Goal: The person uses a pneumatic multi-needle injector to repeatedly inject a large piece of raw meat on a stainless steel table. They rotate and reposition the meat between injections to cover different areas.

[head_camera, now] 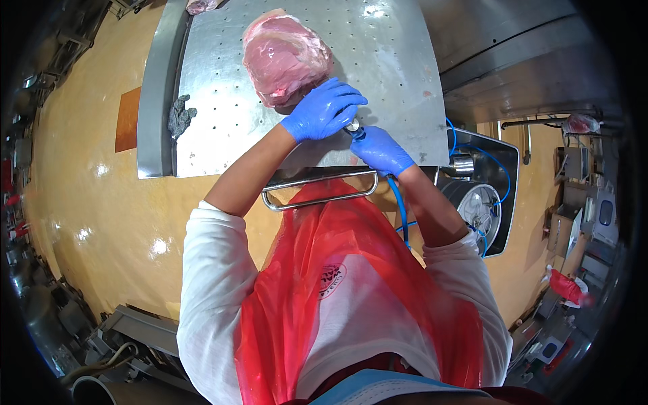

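A large raw cut of meat (283, 61), pink with pale fat along its edges, lies on a perforated steel worktable (217, 136). My left hand (326, 109), in a blue glove, is palm down at the near right edge of the meat, its fingers reaching over the front of a hose-fed hand tool (355, 126). What those fingers grip underneath is hidden. My right hand (382, 150), also gloved in blue, is closed around the tool's handle. A round pale part, possibly a gauge, shows between the hands. From below my right hand a blue hose (399, 205) runs down.
A dark mesh glove (180, 115) lies at the table's left edge. A steel rail (324, 200) juts out in front of me. To the right, a black tub (508, 172) holds a metal keg (478, 205) with blue tubing. Another meat piece (201, 5) shows at the top left.
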A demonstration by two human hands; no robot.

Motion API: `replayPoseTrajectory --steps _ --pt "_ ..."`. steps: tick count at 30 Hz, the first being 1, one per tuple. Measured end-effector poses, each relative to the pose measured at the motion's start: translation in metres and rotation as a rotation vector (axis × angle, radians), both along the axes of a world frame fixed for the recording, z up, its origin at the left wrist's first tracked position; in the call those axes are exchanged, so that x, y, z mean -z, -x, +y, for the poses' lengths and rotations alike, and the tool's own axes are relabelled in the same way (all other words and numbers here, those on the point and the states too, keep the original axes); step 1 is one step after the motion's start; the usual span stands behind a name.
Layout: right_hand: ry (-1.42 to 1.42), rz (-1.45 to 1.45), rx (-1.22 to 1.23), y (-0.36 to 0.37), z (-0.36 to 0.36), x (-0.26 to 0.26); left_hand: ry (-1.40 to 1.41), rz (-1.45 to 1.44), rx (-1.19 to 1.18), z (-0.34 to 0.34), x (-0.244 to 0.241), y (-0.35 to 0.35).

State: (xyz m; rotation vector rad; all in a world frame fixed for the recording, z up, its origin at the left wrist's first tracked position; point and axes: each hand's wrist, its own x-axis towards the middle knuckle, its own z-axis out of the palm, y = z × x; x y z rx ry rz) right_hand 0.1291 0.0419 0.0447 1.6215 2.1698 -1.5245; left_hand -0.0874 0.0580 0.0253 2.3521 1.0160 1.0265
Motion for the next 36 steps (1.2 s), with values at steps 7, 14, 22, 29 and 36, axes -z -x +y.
replayPoseTrajectory --steps 7,14,22,29,36 --pt "0.016 -0.062 -0.056 0.001 0.002 0.003 -0.027 -0.011 -0.014 -0.004 -0.002 -0.001" --pt "0.072 -0.107 -0.038 0.000 0.001 -0.007 -0.031 -0.018 -0.060 -0.007 -0.010 -0.007" --pt "-0.114 -0.082 -0.067 0.004 0.005 -0.034 0.167 0.532 -0.755 0.117 -0.069 0.086" --pt "-0.138 0.101 -0.062 -0.075 -0.049 -0.031 0.546 0.362 -0.830 0.084 -0.042 0.094" --pt "0.005 0.373 0.165 -0.238 -0.137 -0.031 0.264 -0.008 -1.058 -0.092 -0.034 0.055"
